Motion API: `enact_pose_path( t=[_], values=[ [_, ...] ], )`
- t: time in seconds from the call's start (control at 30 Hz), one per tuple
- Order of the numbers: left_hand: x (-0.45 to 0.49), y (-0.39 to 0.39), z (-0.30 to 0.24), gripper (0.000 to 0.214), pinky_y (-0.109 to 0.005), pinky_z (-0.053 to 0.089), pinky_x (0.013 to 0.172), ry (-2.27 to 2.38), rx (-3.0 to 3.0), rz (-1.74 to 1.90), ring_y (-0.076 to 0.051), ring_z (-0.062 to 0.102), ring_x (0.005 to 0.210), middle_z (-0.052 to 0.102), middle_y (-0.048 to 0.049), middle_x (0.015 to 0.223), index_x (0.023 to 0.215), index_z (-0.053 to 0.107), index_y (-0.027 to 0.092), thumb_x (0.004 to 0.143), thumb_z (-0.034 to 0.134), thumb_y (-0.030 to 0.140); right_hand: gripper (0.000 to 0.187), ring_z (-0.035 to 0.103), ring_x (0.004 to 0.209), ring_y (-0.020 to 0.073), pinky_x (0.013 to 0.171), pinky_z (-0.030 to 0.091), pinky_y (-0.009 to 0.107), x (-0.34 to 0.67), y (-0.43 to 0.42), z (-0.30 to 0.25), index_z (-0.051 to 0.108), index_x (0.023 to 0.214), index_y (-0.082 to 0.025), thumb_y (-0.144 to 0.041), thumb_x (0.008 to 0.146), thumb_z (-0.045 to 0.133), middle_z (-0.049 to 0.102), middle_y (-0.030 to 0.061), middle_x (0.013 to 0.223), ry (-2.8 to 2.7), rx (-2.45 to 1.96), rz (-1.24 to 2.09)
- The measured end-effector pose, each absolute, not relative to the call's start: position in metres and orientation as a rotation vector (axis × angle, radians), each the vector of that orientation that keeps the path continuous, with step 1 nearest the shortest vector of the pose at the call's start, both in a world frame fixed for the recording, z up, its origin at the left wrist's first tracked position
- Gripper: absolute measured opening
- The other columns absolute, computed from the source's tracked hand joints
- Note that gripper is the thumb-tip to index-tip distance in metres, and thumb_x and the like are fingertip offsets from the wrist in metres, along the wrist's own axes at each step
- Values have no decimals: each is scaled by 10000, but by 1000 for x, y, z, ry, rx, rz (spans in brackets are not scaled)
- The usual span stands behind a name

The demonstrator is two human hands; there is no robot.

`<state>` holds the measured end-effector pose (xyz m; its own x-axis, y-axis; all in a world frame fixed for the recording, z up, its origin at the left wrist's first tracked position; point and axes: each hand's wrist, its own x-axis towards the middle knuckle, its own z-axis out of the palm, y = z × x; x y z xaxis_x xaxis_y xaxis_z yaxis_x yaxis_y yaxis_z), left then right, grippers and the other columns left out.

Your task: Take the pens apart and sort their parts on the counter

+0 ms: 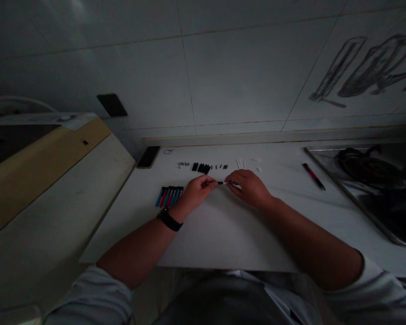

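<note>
Both my hands meet over the white countertop (223, 225). My left hand (196, 192), with a black watch on its wrist, pinches one end of a thin pen part (221, 183) with a black tip. My right hand (250, 188) pinches the other, whitish end. Just left of my left hand lies a row of several blue, red and black pen barrels (169, 196). Behind the hands lie small springs (183, 164), black caps (201, 168), tiny black bits (220, 166) and white refill tubes (241, 163).
A red and black pen (313, 175) lies to the right, near a gas hob (375, 185) set in the counter. A dark phone (148, 156) rests at the back left corner. A wooden-edged cabinet (47, 180) stands at the left. A tiled wall rises behind.
</note>
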<state>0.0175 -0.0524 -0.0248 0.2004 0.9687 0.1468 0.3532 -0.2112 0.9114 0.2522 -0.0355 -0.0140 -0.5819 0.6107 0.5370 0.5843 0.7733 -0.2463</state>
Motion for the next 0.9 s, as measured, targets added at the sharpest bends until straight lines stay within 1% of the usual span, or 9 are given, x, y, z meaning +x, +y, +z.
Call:
enact_pose_path(
  t=[0.2,0.3,0.4,0.47,0.53,0.63,0.73,0.83,0.9],
  values=[
    [17,-53,-24,209,-330,528,823,1254,1726,985,-187,668,845,733,-40,874,876,703,177,955,645,361,136,677,898,237,839,439,367,252,-36,-14,727,1021,-188,-251,1017,605,761,92,982,-2335,-850,0],
    [16,-51,-28,143,-329,537,864,1207,1734,1062,-185,679,916,743,-52,986,982,705,182,891,729,291,135,692,884,231,843,447,363,253,-35,-15,732,1040,-190,-262,1014,621,771,83,977,-2331,-850,28],
    [15,-49,-32,347,-326,541,888,1196,1719,1137,-181,677,969,725,-69,1109,1150,673,194,836,801,269,140,704,883,230,844,455,364,253,-34,-16,738,1051,-191,-268,1014,627,778,79,986,-2323,-861,47],
    [14,-48,-33,386,-325,542,878,1200,1705,1133,-183,674,977,716,-73,1127,1206,648,199,869,782,330,148,708,891,232,849,457,369,254,-34,-15,742,1050,-195,-275,1019,621,781,78,995,-2315,-858,33],
    [13,-48,-32,273,-332,535,883,1219,1739,1089,-190,671,975,719,-66,1070,1126,669,194,960,671,411,157,711,901,233,856,458,374,254,-34,-14,743,1050,-200,-282,1025,612,784,75,1000,-2307,-854,15],
    [11,-49,-30,331,-339,516,881,1256,1849,1004,-194,658,932,709,-50,934,922,683,187,1044,508,440,168,713,913,234,865,458,380,255,-34,-14,745,1052,-206,-296,1031,604,785,74,1009,-2307,-857,-1],
    [11,-48,-32,174,-313,514,814,1230,1849,999,-169,637,856,704,-39,965,1000,673,188,981,620,353,179,712,901,235,854,456,383,256,-32,-14,751,1040,-205,-304,1031,602,785,79,994,-2316,-859,-10],
    [12,-47,-33,319,-289,510,765,1206,1781,1036,-149,626,841,699,-53,1105,1166,634,199,877,743,282,188,708,891,234,849,455,383,256,-31,-14,755,1038,-204,-306,1032,596,786,82,987,-2316,-870,-10],
    [12,-47,-32,280,-297,510,775,1224,1787,1031,-157,631,862,696,-56,1093,1145,643,198,908,719,327,192,706,897,233,855,455,382,257,-32,-13,755,1044,-207,-307,1034,592,785,83,988,-2319,-870,-3]
  ],
)
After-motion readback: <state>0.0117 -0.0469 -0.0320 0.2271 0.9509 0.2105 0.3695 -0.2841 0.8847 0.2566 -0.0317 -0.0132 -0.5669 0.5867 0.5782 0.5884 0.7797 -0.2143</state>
